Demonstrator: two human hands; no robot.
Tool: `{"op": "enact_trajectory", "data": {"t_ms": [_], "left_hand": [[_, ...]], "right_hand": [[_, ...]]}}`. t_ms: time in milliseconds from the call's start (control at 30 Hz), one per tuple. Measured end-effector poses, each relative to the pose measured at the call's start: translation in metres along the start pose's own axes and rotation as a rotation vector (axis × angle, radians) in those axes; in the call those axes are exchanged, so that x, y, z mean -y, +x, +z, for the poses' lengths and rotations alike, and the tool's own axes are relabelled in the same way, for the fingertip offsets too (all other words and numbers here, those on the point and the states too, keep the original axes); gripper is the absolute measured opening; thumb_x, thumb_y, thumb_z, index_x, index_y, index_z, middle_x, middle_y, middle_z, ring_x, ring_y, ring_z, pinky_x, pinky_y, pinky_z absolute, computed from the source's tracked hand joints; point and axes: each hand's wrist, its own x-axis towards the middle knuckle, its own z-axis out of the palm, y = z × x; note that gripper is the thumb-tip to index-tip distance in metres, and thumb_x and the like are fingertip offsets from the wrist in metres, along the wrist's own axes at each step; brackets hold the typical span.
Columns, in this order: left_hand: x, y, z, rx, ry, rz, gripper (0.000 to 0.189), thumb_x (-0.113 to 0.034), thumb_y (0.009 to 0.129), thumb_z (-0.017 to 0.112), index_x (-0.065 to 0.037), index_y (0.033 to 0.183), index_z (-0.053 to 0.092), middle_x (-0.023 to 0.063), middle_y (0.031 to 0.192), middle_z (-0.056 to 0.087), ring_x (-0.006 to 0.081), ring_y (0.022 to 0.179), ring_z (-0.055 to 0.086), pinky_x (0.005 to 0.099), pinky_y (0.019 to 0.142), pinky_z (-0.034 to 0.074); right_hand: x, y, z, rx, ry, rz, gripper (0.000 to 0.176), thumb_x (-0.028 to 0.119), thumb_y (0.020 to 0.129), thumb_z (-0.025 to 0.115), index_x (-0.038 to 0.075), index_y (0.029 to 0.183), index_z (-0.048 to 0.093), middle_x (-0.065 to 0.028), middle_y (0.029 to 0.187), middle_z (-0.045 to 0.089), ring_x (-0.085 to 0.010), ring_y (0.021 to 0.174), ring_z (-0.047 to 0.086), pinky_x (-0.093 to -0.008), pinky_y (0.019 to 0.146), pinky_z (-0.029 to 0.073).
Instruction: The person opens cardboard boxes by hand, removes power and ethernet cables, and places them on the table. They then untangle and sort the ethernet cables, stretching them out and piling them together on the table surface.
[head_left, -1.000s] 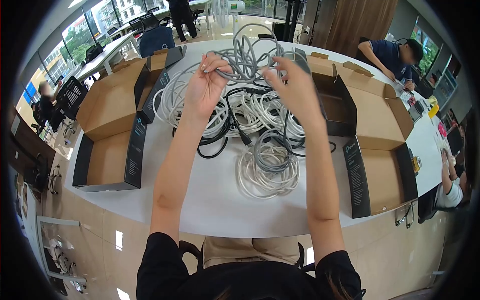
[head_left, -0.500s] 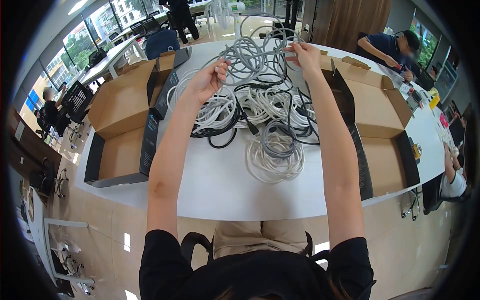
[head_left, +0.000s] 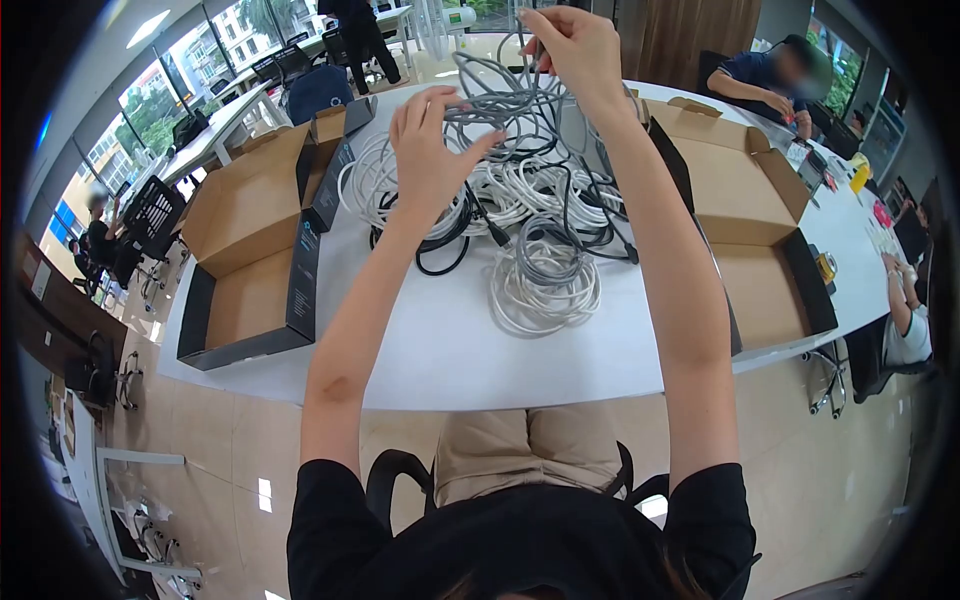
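A tangled grey cable rises over the pile at the far side of the white table. My right hand is raised above it, pinching a strand between thumb and fingertips. At the left edge of the tangle, my left hand is open, thumb spread away from the fingers, which overlap the loops. Beneath both hands lie coils of white cable mixed with black cable. Closest to me are a coiled grey cable and a loose white coil.
An open cardboard box stands on the left, and another open box on the right. A person sits at the far right, handling a small item. A tape roll lies beyond the right box.
My right hand has moved up and left, lifting a strand of the grey cable. My left hand has opened from a closed grip. The view has shifted slightly.
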Motion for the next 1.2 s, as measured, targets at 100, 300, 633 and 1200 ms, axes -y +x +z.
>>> {"op": "enact_trajectory", "data": {"t_ms": [100, 300, 633, 1200], "left_hand": [[-0.015, 0.011, -0.003, 0.103, -0.118, -0.027, 0.036, -0.034, 0.073, 0.076, -0.005, 0.074, 0.053, 0.0026, 0.074, 0.059, 0.0237, 0.068, 0.055, 0.0344, 0.062, 0.042], [-0.01, 0.028, 0.001, 0.232, -0.633, -0.509, 0.033, -0.031, 0.084, 0.068, -0.003, 0.071, 0.057, -0.0033, 0.056, 0.047, 0.0062, 0.054, 0.039, 0.0236, 0.051, 0.03], [0.048, 0.027, 0.001, -0.078, -1.7, -0.96, 0.033, -0.033, 0.09, 0.059, -0.013, 0.07, 0.043, -0.0058, 0.058, 0.033, 0.0056, 0.051, 0.033, 0.0239, 0.071, 0.042], [0.382, -0.025, -0.207, -0.69, -1.294, -0.968, 0.02, -0.03, 0.092, 0.057, -0.015, 0.08, 0.052, -0.0062, 0.06, 0.046, 0.0045, 0.052, 0.039, 0.0207, 0.047, 0.033]], "right_hand": [[0.017, -0.002, 0.002, 0.02, 0.156, -0.014, 0.022, 0.015, 0.089, 0.059, -0.005, 0.083, 0.065, -0.0068, 0.06, 0.063, -0.0068, 0.047, 0.052, -0.0229, 0.041, 0.038], [0.019, -0.014, -0.012, 0.034, 0.176, 0.065, 0.03, 0.025, 0.091, 0.059, -0.003, 0.093, 0.067, -0.008, 0.07, 0.066, -0.0079, 0.055, 0.058, -0.021, 0.047, 0.044], [-0.094, -0.059, 0.007, 0.082, -0.612, -0.125, 0.054, 0.047, 0.077, 0.068, 0.011, 0.116, 0.058, -0.0232, 0.105, 0.062, -0.0359, 0.099, 0.059, -0.0468, 0.084, 0.045], [-0.185, 0.017, -0.079, -0.005, -0.763, 0.314, 0.048, 0.053, 0.089, 0.049, 0.007, 0.081, 0.063, -0.0176, 0.083, 0.065, -0.0375, 0.088, 0.061, -0.0458, 0.073, 0.045]]}}
